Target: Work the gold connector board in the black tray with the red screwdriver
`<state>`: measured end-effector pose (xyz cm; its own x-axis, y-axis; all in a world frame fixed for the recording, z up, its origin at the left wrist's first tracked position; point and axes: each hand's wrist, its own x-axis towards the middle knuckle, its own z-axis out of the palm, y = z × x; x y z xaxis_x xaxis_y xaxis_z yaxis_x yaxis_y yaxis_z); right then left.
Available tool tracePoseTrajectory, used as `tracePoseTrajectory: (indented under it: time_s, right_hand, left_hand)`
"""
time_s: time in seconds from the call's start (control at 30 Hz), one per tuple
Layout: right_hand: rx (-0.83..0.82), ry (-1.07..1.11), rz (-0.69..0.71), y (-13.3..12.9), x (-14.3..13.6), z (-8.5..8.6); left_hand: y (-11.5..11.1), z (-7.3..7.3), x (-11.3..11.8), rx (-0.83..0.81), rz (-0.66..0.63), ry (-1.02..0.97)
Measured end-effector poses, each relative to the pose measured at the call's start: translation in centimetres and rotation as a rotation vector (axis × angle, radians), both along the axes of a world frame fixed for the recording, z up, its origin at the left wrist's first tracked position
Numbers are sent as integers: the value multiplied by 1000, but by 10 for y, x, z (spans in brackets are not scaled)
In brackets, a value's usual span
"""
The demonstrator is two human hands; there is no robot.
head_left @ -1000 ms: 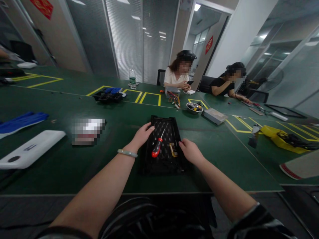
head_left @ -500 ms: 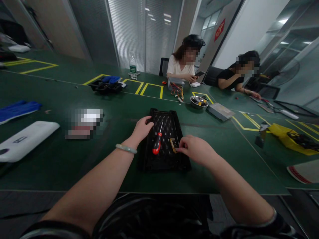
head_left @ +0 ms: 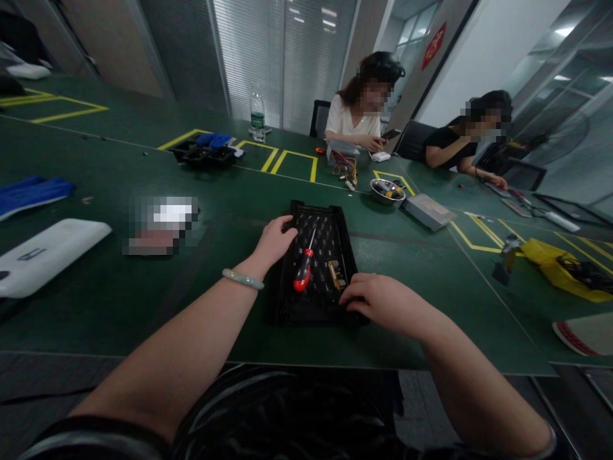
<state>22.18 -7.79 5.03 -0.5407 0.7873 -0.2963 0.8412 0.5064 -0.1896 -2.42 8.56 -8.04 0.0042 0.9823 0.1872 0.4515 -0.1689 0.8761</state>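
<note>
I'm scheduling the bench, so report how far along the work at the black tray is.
Done: the screwdriver and the small gold-coloured part lie inside the black tray. In hand: the left hand is at the tray's left side, the right hand by its near right corner. Left: unclear; the screwdriver lies unheld.

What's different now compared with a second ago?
The right hand has moved from the black tray's right rim towards its near right corner, and its fingertips now reach inward, just below the gold-coloured piece. The whole view has shifted too, as the head camera moved. The left hand stays at the left rim, and the screwdriver still lies in the tray.
</note>
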Motion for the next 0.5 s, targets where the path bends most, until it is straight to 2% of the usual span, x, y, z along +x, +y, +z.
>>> tracePoseTrajectory:
  time_s: [0.33,0.5]
  right_hand:
    - [151,-257,101,5,-37,-2]
    - [185,-301,234,5,-35,-2]
  left_hand:
    - [-3,5,1,-6,11,32]
    - [-2,5,2,8,10,61]
